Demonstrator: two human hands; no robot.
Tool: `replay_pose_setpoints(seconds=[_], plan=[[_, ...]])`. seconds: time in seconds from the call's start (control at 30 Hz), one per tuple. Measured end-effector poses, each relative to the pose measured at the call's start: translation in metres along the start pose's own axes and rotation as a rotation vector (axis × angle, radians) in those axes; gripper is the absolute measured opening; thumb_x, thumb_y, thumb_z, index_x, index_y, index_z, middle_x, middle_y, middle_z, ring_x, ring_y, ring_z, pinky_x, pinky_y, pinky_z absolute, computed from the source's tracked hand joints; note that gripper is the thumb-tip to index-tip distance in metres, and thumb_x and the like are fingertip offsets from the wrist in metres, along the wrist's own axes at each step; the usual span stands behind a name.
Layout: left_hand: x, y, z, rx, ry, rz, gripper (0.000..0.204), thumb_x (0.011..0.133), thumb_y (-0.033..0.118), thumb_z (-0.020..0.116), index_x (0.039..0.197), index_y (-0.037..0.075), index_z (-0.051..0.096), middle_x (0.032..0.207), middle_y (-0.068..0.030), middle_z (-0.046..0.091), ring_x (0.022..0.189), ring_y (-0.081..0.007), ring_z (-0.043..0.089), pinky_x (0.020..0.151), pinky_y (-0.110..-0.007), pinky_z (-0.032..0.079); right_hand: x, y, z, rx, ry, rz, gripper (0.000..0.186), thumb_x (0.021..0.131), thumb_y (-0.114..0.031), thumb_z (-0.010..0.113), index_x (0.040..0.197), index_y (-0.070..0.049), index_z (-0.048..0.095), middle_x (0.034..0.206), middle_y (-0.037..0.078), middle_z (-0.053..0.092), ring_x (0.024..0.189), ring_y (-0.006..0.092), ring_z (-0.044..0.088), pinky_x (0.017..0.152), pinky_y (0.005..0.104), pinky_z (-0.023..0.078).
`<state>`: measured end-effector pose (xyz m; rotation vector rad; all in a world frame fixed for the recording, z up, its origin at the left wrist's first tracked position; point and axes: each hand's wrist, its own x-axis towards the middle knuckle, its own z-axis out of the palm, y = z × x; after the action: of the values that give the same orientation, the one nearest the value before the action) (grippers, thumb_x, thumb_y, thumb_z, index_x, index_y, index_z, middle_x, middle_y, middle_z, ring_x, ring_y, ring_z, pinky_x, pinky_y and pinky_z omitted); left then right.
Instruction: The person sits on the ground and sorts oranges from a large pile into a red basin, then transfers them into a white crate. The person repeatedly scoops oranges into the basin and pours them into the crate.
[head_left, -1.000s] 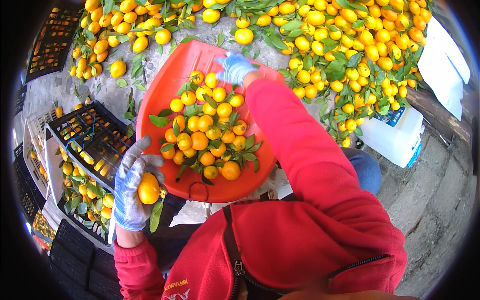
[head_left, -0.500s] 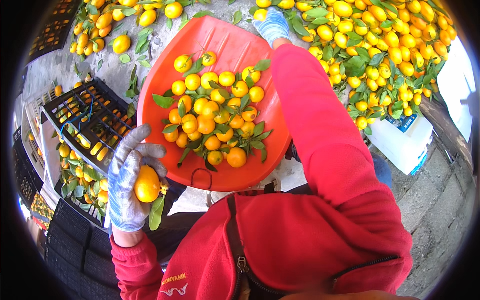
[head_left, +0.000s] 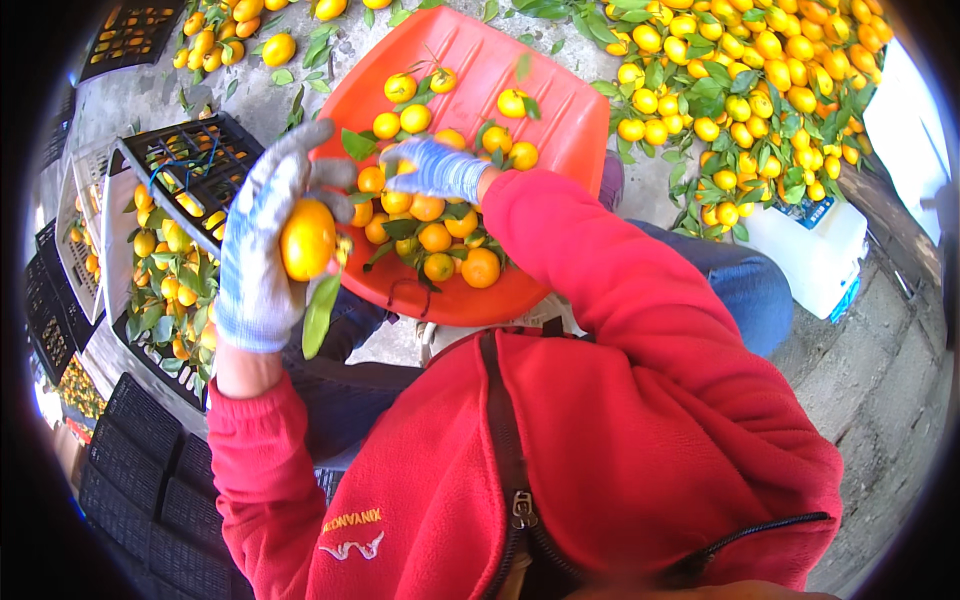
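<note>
My left hand (head_left: 275, 240), in a white and blue glove, is closed around a mandarin (head_left: 308, 241) with a long green leaf hanging from it. Below my right hand (head_left: 432, 170), also gloved, lie loose mandarins (head_left: 480, 266) with leaves in a red plastic tray (head_left: 546, 100). The right hand's fingers point left and look apart, with no fruit visible in them, and its arm crosses the tray's right side. A black slatted crate (head_left: 200, 140) is just left of my left hand, above leafy fruit (head_left: 165, 290).
A large mandarin pile (head_left: 760, 70) covers the upper right floor beside a white jug (head_left: 800, 250) and a white sheet (head_left: 895, 140). Loose fruit lies at upper left. Black crates (head_left: 130, 440) and a pale crate (head_left: 85, 230) line the left side. My legs (head_left: 750, 295) flank the tray.
My right hand has pulled back from the fruit pile beyond the tray's upper right to over the tray's middle. My left hand, still holding the mandarin, sits higher in view.
</note>
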<state>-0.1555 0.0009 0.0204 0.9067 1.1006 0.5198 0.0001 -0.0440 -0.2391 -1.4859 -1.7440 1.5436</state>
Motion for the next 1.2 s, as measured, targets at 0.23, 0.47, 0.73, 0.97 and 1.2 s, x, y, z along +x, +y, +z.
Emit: replay_pose_setpoints(seconds=[0.23, 0.47, 0.73, 0.97, 1.2], plan=[[0.005, 0.003, -0.020, -0.150, 0.040, 0.129, 0.044, 0.098, 0.032, 0.052, 0.132, 0.004, 0.055, 0.109, -0.0110, 0.066, 0.085, -0.0153, 0.064, 0.073, -0.028, 0.053, -0.064, 0.000, -0.085, 0.049, 0.162, 0.207, 0.035, 0.093, -0.031, 0.058, 0.113, -0.003, 0.065, 0.106, 0.014, 0.068, 0.103, 0.0262, 0.064, 0.091, 0.0358, 0.049], [-0.025, 0.029, -0.069, -0.441, 0.067, 0.268, 0.048, 0.095, 0.038, 0.060, 0.131, 0.007, 0.054, 0.097, -0.0078, 0.066, 0.080, -0.0183, 0.062, 0.068, -0.030, 0.052, -0.133, 0.082, -0.155, 0.357, 0.634, 0.470, 0.036, 0.096, -0.032, 0.055, 0.121, -0.007, 0.059, 0.101, 0.007, 0.066, 0.085, 0.0183, 0.065, 0.072, 0.0330, 0.055], [-0.047, 0.118, -0.248, -0.689, 0.861, 0.545, 0.081, 0.093, 0.069, 0.032, 0.140, 0.004, 0.038, 0.137, -0.0209, 0.049, 0.122, -0.0393, 0.053, 0.103, -0.053, 0.042, -0.146, 0.068, -0.131, 0.674, 0.654, 0.504, 0.047, 0.092, -0.036, 0.062, 0.129, -0.009, 0.051, 0.118, 0.008, 0.062, 0.100, 0.0235, 0.062, 0.077, 0.0418, 0.052], [0.092, -0.001, -0.116, 0.697, 0.381, 0.717, 0.056, 0.095, 0.049, 0.052, 0.123, 0.002, 0.060, 0.119, -0.0189, 0.064, 0.111, -0.0325, 0.060, 0.096, -0.038, 0.045, -0.222, 0.062, -0.082, 0.378, 0.105, 1.047, 0.046, 0.094, -0.039, 0.058, 0.126, -0.007, 0.051, 0.111, 0.017, 0.062, 0.104, 0.0274, 0.061, 0.079, 0.0477, 0.054], [0.154, -0.138, -0.118, 1.027, 0.496, -0.263, 0.063, 0.084, 0.051, 0.058, 0.126, 0.005, 0.060, 0.129, -0.0228, 0.058, 0.121, -0.0394, 0.055, 0.102, -0.046, 0.043, -0.269, 0.057, 0.004, 0.541, 0.191, 0.961, 0.043, 0.092, -0.030, 0.063, 0.128, -0.008, 0.051, 0.112, 0.015, 0.065, 0.100, 0.0317, 0.064, 0.084, 0.0467, 0.054]])
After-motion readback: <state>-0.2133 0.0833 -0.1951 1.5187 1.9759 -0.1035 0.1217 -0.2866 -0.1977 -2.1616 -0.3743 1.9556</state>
